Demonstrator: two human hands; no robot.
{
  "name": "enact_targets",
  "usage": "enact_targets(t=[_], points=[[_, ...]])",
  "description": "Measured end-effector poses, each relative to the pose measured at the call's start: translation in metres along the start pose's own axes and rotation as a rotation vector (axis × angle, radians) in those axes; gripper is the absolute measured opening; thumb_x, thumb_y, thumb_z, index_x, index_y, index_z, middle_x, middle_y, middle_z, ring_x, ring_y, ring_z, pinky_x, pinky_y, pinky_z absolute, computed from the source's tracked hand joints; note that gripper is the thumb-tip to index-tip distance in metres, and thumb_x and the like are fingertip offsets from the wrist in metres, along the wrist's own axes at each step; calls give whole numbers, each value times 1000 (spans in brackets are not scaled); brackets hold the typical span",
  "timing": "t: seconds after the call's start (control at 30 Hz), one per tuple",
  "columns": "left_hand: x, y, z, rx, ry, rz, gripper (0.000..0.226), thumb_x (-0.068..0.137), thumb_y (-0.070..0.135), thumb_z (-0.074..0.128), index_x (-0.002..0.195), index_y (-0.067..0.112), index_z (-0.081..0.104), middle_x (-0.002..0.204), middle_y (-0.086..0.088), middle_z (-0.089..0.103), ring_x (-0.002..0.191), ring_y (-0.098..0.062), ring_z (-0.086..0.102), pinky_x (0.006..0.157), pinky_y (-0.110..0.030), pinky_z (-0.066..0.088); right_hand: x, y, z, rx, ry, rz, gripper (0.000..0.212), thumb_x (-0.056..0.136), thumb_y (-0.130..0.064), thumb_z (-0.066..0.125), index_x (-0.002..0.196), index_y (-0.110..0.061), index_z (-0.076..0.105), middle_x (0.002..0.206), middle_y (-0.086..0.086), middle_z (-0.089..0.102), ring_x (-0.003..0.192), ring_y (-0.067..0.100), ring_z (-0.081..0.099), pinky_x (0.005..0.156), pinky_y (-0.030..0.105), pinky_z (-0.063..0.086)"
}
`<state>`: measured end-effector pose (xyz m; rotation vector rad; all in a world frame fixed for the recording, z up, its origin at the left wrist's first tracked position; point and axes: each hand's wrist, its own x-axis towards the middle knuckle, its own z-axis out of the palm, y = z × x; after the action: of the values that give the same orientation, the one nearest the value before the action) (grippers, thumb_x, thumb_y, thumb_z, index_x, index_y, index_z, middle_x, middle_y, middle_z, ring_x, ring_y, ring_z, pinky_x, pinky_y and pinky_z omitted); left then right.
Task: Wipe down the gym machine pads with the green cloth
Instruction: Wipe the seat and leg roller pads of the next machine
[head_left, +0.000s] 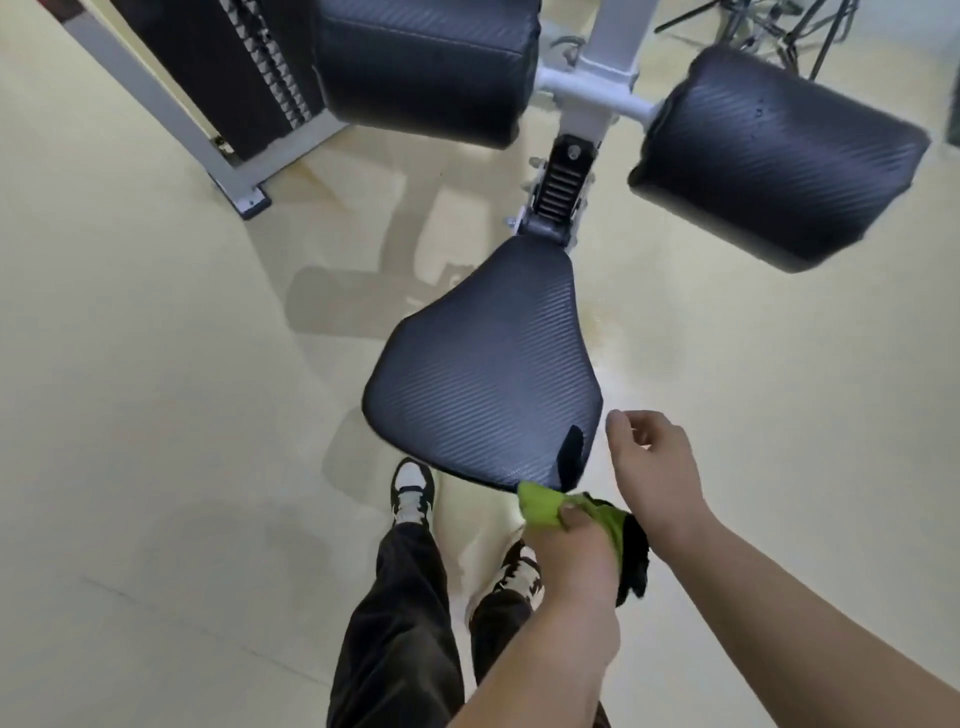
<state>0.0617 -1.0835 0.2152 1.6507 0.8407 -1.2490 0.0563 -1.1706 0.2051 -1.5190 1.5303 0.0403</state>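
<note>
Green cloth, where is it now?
Head view, lower centre: the left hand grips the green cloth just off the near edge of the seat pad, beside the right hand.

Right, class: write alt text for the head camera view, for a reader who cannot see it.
A person's left hand grips a crumpled green cloth at the near corner of a black textured gym seat pad; the right hand hovers open beside it.

Ribbed matt seat pad (483, 374), glossy floor (156, 364), green cloth (540, 506)
</note>
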Motion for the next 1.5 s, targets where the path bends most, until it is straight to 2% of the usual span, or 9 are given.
enact_targets(t=[0.1, 0.27, 0.4, 0.47, 0.57, 0.7, 0.93, 1.3, 1.5], points=[[-22, 4, 2, 173, -198, 122, 24, 97, 43, 51, 118, 33, 58, 104, 7, 70, 93, -14, 67, 81, -33, 54, -8, -1, -37, 97, -205, 102, 37, 95, -46, 68, 96, -10, 72, 94, 3, 74, 80, 17, 68, 73, 32, 55], [-31, 47, 5, 228, -291, 445, 27, 102, 38, 54, 126, 50, 60, 111, 15, 70, 103, -5, 67, 89, -28, 55, -12, -2, -65, 417, -546, 210, 39, 89, -54, 73, 117, -26, 74, 113, 4, 78, 101, 23, 76, 77, 41, 63], [-17, 70, -8, 602, -578, 446, 39, 100, 19, 46, 117, 43, 72, 100, 14, 74, 94, -9, 69, 90, -30, 52, -4, 9, -56, 629, -415, 286, 43, 87, -40, 80, 121, -16, 69, 108, 11, 79, 98, 30, 78, 74, 40, 63], [5, 96, -20, 936, -487, 661, 42, 94, 10, 47, 121, 31, 71, 102, 5, 69, 91, -16, 63, 87, -32, 48, 2, 17, -52, 617, -308, 294, 41, 85, -32, 84, 117, -12, 68, 99, 16, 80, 90, 38, 78, 77, 51, 64], [35, 151, -24, 1532, -92, 1000, 57, 98, 23, 54, 154, 23, 41, 158, -2, 39, 142, -21, 39, 115, -35, 37, 19, 17, -45, 637, -119, 296, 32, 86, -30, 83, 107, -13, 66, 93, 20, 78, 84, 45, 77, 76, 65, 61], [80, 216, 4, 2021, 98, 963, 104, 87, 64, 64, 163, 28, 2, 170, -11, -7, 156, -35, 1, 124, -54, 20, 69, -8, -38, 475, 19, 130, 26, 87, -42, 77, 104, -28, 63, 97, 7, 77, 87, 31, 76, 86, 54, 62], [125, 232, 0, 2032, -19, 894, 114, 84, 77, 58, 161, 34, -14, 168, -8, -25, 156, -32, -16, 125, -50, 20, 94, -44, 48, -100, -6, -136, 65, 99, -50, 55, 157, -32, 31, 144, -1, 54, 126, 25, 55, 102, 41, 48], [139, 236, 7, 2125, -29, 847, 110, 90, 73, 52, 159, 29, -23, 165, -12, -32, 154, -39, -19, 125, -56, 14, 212, -120, 72, -62, -52, -53, 55, 105, -48, 41, 154, -22, 31, 137, 17, 53, 121, 40, 57, 99, 45, 44], [136, 238, 5, 2098, -20, 859, 111, 89, 73, 55, 160, 30, -19, 167, -11, -28, 155, -38, -17, 125, -55, 16, 153, -69, 52, 59, -40, -88, 20, 107, -45, 42, 125, -36, 47, 107, -9, 64, 98, 18, 59, 83, 31, 39]])
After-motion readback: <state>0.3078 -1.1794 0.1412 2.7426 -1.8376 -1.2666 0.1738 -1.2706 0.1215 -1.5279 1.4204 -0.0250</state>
